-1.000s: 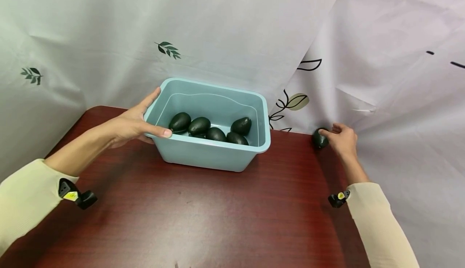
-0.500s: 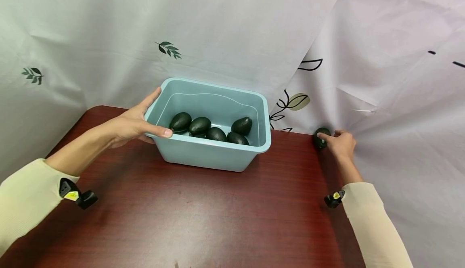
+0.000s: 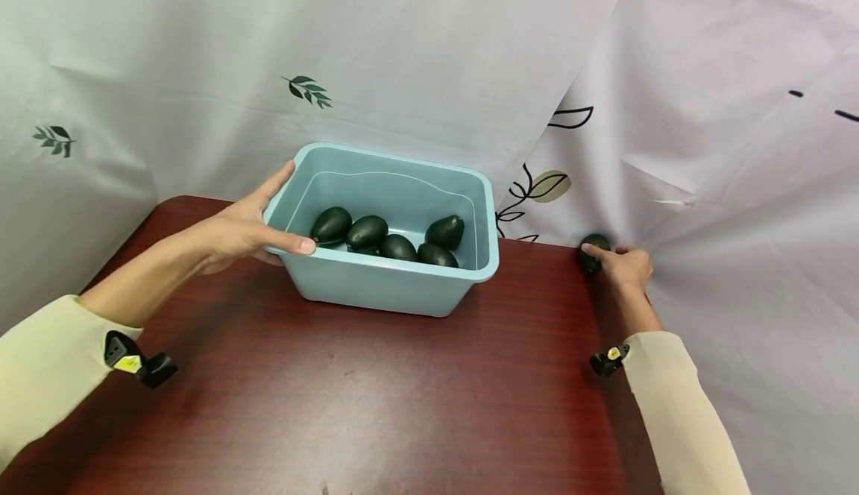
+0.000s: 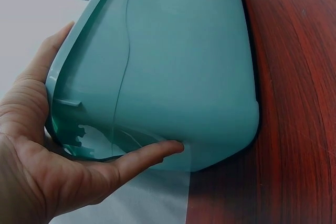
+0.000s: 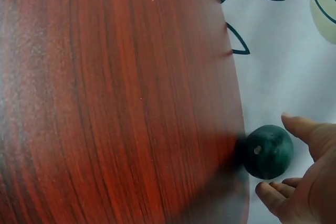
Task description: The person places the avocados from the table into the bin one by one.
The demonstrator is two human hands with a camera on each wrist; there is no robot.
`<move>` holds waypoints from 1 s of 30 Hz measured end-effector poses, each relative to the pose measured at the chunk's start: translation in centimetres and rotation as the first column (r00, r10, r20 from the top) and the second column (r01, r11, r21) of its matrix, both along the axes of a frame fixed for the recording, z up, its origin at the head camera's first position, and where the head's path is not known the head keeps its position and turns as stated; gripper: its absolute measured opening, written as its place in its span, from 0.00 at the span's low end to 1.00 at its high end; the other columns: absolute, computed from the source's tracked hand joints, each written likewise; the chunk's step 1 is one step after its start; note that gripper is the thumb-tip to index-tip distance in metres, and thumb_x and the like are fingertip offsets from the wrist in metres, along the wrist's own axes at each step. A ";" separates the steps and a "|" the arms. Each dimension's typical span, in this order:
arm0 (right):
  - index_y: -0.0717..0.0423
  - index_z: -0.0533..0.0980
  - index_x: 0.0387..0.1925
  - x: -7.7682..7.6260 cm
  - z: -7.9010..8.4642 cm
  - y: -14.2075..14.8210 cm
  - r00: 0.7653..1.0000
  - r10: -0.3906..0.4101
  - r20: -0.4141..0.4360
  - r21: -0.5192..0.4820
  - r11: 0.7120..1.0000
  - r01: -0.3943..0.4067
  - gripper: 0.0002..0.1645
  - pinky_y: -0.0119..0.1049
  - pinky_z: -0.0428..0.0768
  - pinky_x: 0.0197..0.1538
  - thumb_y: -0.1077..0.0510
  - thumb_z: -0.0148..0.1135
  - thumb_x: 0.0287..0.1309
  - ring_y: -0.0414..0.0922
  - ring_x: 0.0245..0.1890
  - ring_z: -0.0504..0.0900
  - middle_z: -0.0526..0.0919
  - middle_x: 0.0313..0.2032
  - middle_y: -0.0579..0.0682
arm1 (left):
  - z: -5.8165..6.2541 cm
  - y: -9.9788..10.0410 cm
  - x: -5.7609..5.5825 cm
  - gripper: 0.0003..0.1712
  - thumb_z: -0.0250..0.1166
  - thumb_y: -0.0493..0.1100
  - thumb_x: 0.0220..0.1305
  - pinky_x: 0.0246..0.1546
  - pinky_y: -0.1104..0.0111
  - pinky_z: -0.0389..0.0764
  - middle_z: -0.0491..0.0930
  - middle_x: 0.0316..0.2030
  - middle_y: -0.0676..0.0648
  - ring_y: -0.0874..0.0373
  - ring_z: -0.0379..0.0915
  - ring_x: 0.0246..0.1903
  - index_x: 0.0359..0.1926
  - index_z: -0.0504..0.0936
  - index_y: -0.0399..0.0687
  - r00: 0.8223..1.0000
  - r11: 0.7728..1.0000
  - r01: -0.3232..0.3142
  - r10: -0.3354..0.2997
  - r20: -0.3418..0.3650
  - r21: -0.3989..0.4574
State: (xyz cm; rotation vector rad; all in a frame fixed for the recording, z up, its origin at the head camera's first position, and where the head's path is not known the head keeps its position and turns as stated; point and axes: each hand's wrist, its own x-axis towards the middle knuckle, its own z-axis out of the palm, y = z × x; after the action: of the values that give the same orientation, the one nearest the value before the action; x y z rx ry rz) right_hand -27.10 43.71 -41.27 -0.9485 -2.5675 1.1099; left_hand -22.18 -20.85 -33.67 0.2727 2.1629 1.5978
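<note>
My left hand (image 3: pixel 235 230) grips the left end of a light blue plastic bin (image 3: pixel 376 286), its thumb over the near rim and another finger along the left rim. In the left wrist view, fingers of the left hand (image 4: pixel 58 171) lie against the bin's outer wall (image 4: pixel 184 66). Several dark green avocados (image 3: pixel 367 232) lie inside the bin. At the table's far right corner, my right hand (image 3: pixel 627 268) has its thumb and fingers around a single avocado (image 3: pixel 590 260). In the right wrist view this avocado (image 5: pixel 269 152) sits between the thumb and the curled fingers, right at the table edge.
The reddish-brown wooden table (image 3: pixel 376 398) extends in front of the bin. White cloth (image 3: pixel 429 55) with leaf prints hangs behind the table and along its right side, close to the right hand.
My right hand has lowered and shifted slightly left, its thumb coming farther over the avocado. The left hand and the bin have stayed where they were.
</note>
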 end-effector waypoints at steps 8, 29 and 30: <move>0.64 0.84 0.58 -0.7 -1.2 0.5 0.999 -0.034 -0.033 -0.036 0.999 0.033 0.49 0.60 0.73 0.81 0.32 0.90 0.50 0.64 0.80 0.67 0.77 0.75 0.67 | 0.0 0.1 0.0 0.79 0.79 0.42 0.69 0.60 0.36 0.89 0.48 0.88 0.37 0.33 0.56 0.81 0.90 0.24 0.86 1.000 1.000 0.008 -0.008 -0.005 0.010; 0.65 0.85 0.63 0.0 -0.5 0.1 1.000 -0.011 -0.025 -0.046 0.999 0.010 0.44 0.56 0.76 0.78 0.40 0.88 0.55 0.64 0.76 0.68 0.78 0.73 0.67 | 0.1 0.1 0.0 0.79 0.79 0.42 0.68 0.59 0.36 0.89 0.49 0.87 0.37 0.32 0.57 0.81 0.90 0.24 0.86 1.000 1.000 0.005 -0.005 -0.001 0.017; 0.65 0.85 0.64 0.1 -0.5 0.2 1.000 -0.005 -0.025 -0.045 0.999 0.004 0.45 0.56 0.77 0.78 0.40 0.87 0.55 0.64 0.76 0.69 0.78 0.73 0.67 | 0.1 0.1 0.0 0.79 0.79 0.41 0.68 0.60 0.36 0.89 0.49 0.87 0.37 0.32 0.57 0.81 0.90 0.24 0.86 1.000 1.000 0.005 -0.005 -0.001 0.017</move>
State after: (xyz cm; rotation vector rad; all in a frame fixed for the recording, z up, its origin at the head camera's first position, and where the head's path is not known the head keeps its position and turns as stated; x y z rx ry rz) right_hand -27.02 43.88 -41.73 -0.9438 -2.5293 1.1759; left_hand -22.16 -20.78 -33.55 0.2838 2.1483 1.6142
